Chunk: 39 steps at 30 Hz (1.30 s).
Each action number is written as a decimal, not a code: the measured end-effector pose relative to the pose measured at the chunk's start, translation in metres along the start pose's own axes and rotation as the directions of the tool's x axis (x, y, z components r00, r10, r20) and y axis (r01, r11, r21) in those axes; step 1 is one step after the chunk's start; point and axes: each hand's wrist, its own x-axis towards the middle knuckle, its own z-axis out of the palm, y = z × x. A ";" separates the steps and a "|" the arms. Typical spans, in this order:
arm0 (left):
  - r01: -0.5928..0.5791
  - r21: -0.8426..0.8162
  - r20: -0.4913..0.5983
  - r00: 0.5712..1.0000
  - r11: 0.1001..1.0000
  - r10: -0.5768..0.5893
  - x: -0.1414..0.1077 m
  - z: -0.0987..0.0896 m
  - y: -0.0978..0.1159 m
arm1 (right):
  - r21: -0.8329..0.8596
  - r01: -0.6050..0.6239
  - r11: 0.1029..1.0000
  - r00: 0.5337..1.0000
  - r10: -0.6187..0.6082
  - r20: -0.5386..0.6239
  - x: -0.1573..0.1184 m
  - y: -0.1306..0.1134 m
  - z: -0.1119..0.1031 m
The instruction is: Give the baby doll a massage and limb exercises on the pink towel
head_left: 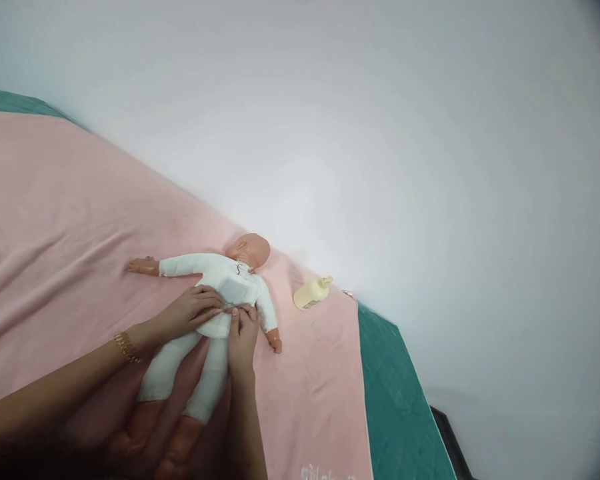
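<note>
Head view, doll under both hands, nearly closed at its waist, hold unclear

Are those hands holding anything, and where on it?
The left hand and right hand are on the doll, at its belly; whether they pinch it or something small cannot be told.

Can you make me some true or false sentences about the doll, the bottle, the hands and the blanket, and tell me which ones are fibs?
1. A bald doll with a white cloth body lies on a pink cloth sheet. True.
2. A pale yellow pump bottle is on the pink sheet. True.
3. Somebody is holding the bottle. False: the bare left hand and bare right hand both touch the doll's middle.
4. A gold-coloured bracelet is on the left arm. True.
5. Red cloth shows past the sheet's right edge. False: green cloth does.
</note>
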 end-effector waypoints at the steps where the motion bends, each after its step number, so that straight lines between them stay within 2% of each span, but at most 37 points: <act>1: 0.000 -0.003 0.009 1.000 1.000 0.000 0.001 -0.001 0.000 | -0.020 -0.004 1.000 1.000 0.004 0.008 0.001 -0.001 0.000; 5: 0.002 0.007 0.014 1.000 1.000 -0.002 0.012 -0.008 -0.003 | -0.027 -0.019 0.999 1.000 0.018 -0.016 0.014 -0.007 -0.004; 8: -0.008 0.047 -0.051 0.999 0.999 0.010 0.029 -0.013 -0.009 | 0.008 0.042 0.999 0.995 -0.041 -0.086 0.035 -0.007 -0.006; 11: -0.013 0.087 -0.106 0.994 0.996 0.022 0.046 -0.011 -0.017 | -0.042 0.091 0.995 0.994 -0.093 -0.052 0.056 -0.003 -0.002; 14: 0.013 0.142 -0.092 0.996 0.990 0.000 0.056 -0.002 -0.026 | -0.132 0.055 0.990 0.998 -0.058 -0.019 0.068 0.004 0.007; 19: 0.050 0.204 -0.086 0.996 0.978 -0.033 0.054 0.009 -0.032 | -0.164 0.040 0.986 0.999 -0.041 -0.003 0.071 0.015 0.018; 28: 0.023 0.236 -0.110 0.994 0.971 0.003 0.060 0.000 -0.030 | -0.088 0.087 0.992 0.996 -0.090 -0.028 0.082 0.015 0.012; 32: 0.027 0.259 -0.119 0.993 0.966 0.004 0.063 0.003 -0.033 | -0.057 0.115 0.992 0.993 -0.114 0.008 0.086 0.022 0.014; 39: 0.037 0.299 -0.095 0.995 0.953 -0.008 0.063 0.008 -0.038 | -0.033 0.090 0.995 0.996 -0.089 0.032 0.084 0.029 0.019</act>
